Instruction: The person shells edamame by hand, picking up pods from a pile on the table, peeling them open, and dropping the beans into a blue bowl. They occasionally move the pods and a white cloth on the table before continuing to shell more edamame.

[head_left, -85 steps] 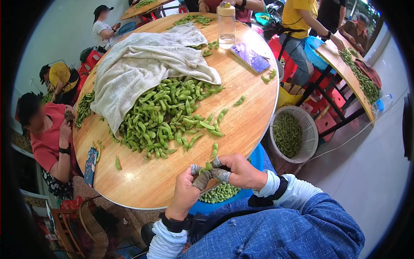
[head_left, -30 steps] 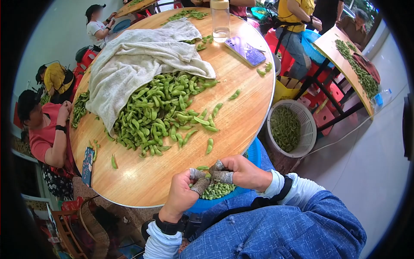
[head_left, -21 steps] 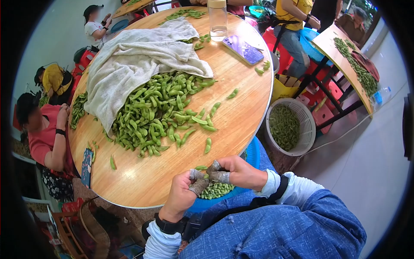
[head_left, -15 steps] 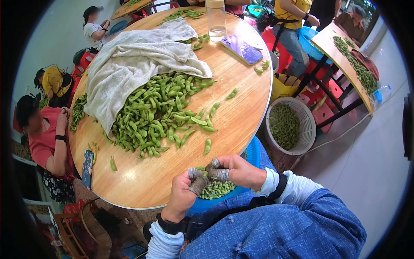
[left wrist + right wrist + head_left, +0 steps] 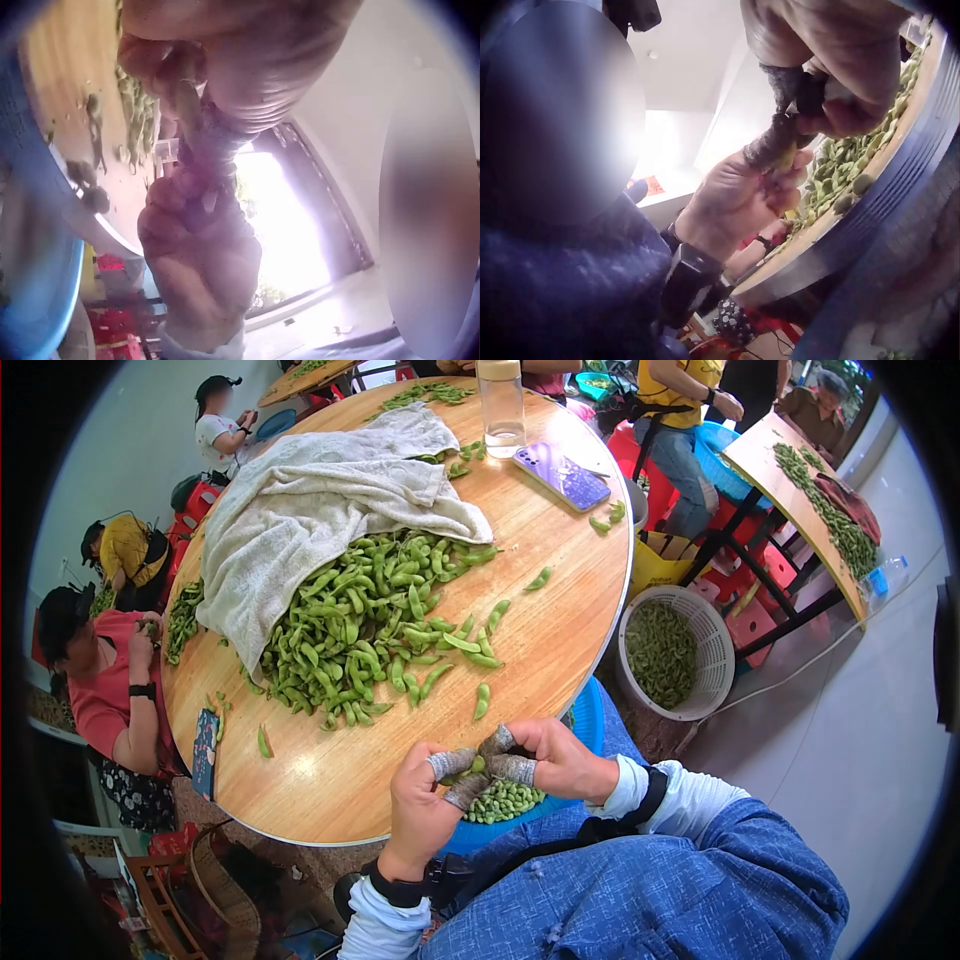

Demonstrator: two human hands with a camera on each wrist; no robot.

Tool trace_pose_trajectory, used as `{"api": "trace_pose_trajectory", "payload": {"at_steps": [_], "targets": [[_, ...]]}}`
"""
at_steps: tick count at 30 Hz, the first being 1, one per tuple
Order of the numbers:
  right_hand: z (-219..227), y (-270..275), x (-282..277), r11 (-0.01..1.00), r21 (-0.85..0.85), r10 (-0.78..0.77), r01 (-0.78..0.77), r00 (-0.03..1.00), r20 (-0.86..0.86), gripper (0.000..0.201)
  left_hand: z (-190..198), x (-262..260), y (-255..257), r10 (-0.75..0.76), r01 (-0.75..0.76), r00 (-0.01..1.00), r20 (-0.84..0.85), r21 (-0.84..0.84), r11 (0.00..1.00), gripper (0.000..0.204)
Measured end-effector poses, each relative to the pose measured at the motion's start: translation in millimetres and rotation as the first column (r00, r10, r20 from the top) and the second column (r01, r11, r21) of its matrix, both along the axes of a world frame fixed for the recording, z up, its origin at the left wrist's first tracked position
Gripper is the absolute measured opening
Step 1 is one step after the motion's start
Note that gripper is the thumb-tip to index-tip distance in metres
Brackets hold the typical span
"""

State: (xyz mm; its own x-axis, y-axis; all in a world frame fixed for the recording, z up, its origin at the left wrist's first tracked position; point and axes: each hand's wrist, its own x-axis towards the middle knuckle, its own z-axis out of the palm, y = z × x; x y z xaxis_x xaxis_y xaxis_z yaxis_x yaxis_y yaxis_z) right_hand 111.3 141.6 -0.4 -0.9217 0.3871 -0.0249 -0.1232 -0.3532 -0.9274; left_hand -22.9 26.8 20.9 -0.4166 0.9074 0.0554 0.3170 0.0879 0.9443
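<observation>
Over the near table edge my left hand (image 5: 420,800) pinches a green edamame pod (image 5: 477,764) between taped thumb and forefinger. The right hand (image 5: 568,762) meets it from the other side, its wrapped thumb and forefinger pinching the pod's near end. In the left wrist view the pod (image 5: 189,112) sticks out of the left hand's curled fingers. The right wrist view shows the wrapped fingertips of both hands together. Below them, shelled green beans (image 5: 505,801) lie in a blue basin (image 5: 598,725), partly hidden by the hands and table.
A pile of edamame pods (image 5: 345,630) lies on the round wooden table (image 5: 560,650), half under a grey towel (image 5: 330,500). A bottle (image 5: 501,410) and a purple phone (image 5: 562,477) stand beyond. A white basket (image 5: 714,660) of pods is on the floor at right. Several people sit around.
Earlier the wrapped fingertips were close together over another view of the pod; now the left forefinger has lifted and more of the pod shows. The camera view has shifted slightly; the table pile is unchanged.
</observation>
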Motion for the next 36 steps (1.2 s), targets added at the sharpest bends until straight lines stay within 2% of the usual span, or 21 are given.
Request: {"api": "trace_pose_trajectory", "payload": {"at_steps": [1,4,5,6,7,8,9,10,12,16,18,19,21,24,26,28,30,31,33,34,36], "targets": [[-1.6,0.1,0.1,0.999,0.034,0.007,-0.007,1.000,-0.017,0.011,-3.9,-0.5,-1.1,0.003,0.002,0.982,0.188,-0.025,1.000,0.022],[-4.2,0.4,1.0,0.995,0.099,0.024,-0.020,0.999,-0.045,0.011,-15.4,-5.7,-5.3,0.024,0.022,0.867,0.498,-0.086,0.996,0.020],[-2.7,1.2,1.2,0.995,0.098,0.027,-0.024,0.999,-0.038,0.011,-14.0,-4.7,-4.7,0.010,0.006,0.959,0.282,-0.056,0.998,0.021],[-1.8,2.1,1.1,0.995,0.096,0.031,-0.028,0.999,-0.032,0.011,-8.1,-2.4,-2.4,0.005,-0.003,0.999,0.049,-0.022,1.000,0.021],[-1.6,3.1,1.4,0.998,0.067,0.022,-0.021,1.000,-0.013,0.012,-1.0,0.0,-0.3,0.006,-0.004,0.982,-0.187,0.013,1.000,0.022],[-1.5,4.4,2.0,0.999,0.037,0.014,-0.014,1.000,0.007,0.012,10.3,3.3,1.4,0.017,0.003,0.909,-0.417,0.047,0.999,0.022],[-1.1,5.5,1.9,1.000,0.010,0.007,-0.007,1.000,0.026,0.012,24.0,7.0,3.1,0.037,0.018,0.782,-0.622,0.081,0.997,0.022],[-0.1,5.5,1.3,1.000,-0.016,0.012,-0.011,1.000,0.017,0.012,30.6,8.8,3.8,0.062,0.040,0.610,-0.790,0.109,0.993,0.022],[2.4,4.3,0.1,0.997,-0.070,0.023,-0.023,1.000,-0.001,0.013,23.0,5.3,1.1,0.010,0.116,0.588,-0.809,0.097,0.988,0.025],[1.5,5.8,0.1,0.999,0.037,0.003,-0.007,0.993,0.115,0.012,7.2,1.1,-0.5,-0.037,0.178,0.591,-0.806,0.086,0.980,0.018],[-2.9,8.3,1.9,0.993,0.104,0.034,-0.052,0.984,0.173,0.011,-2.0,2.1,-1.3,-0.031,0.177,0.630,-0.776,0.105,0.979,0.018],[-0.8,8.0,2.4,0.999,0.037,0.034,-0.040,0.990,0.140,0.011,-3.5,3.1,-1.1,-0.026,0.173,0.649,-0.761,0.114,0.978,0.017],[5.0,5.7,3.3,0.995,-0.102,0.031,-0.024,0.997,0.075,0.010,3.0,7.8,1.1,-0.037,0.090,0.842,-0.538,0.073,0.993,0.018],[3.1,5.0,1.8,0.998,-0.057,0.025,-0.023,0.999,0.037,0.009,0.0,9.6,-1.4,-0.012,0.013,0.989,-0.151,0.007,1.000,0.019],[2.3,5.7,1.4,0.997,-0.044,0.061,-0.059,0.997,0.039,0.009,-7.2,8.9,-4.8,0.015,-0.010,0.992,0.126,-0.044,0.999,0.019],[2.4,6.2,1.0,0.997,-0.013,0.073,-0.072,0.997,0.038,0.009,-13.6,6.3,-8.0,0.057,-0.015,0.914,0.402,-0.105,0.994,0.018],[3.2,6.2,0.8,0.997,0.038,0.060,-0.061,0.998,0.033,0.007,-20.2,2.6,-7.3,0.038,-0.001,0.891,0.452,-0.083,0.997,0.018],[4.9,8.1,1.2,0.980,0.193,0.046,-0.050,0.999,0.026,0.008,-19.3,1.3,-6.2,0.029,0.006,0.879,0.476,-0.071,0.997,0.019],[9.7,13.1,2.3,0.874,0.485,0.021,-0.022,1.000,0.006,0.009,-12.1,-2.9,-6.1,0.070,0.014,0.792,0.606,-0.133,0.991,0.018],[10.5,13.2,1.7,0.834,0.551,0.017,-0.006,1.000,-0.015,0.010,-6.6,-4.6,-4.2,0.094,0.022,0.742,0.664,-0.164,0.986,0.018],[11.6,12.8,-0.6,0.740,0.672,0.010,0.034,0.998,-0.061,0.013,-3.7,-8.4,-1.7,0.001,0.023,0.959,0.283,-0.081,0.996,0.016]]}}
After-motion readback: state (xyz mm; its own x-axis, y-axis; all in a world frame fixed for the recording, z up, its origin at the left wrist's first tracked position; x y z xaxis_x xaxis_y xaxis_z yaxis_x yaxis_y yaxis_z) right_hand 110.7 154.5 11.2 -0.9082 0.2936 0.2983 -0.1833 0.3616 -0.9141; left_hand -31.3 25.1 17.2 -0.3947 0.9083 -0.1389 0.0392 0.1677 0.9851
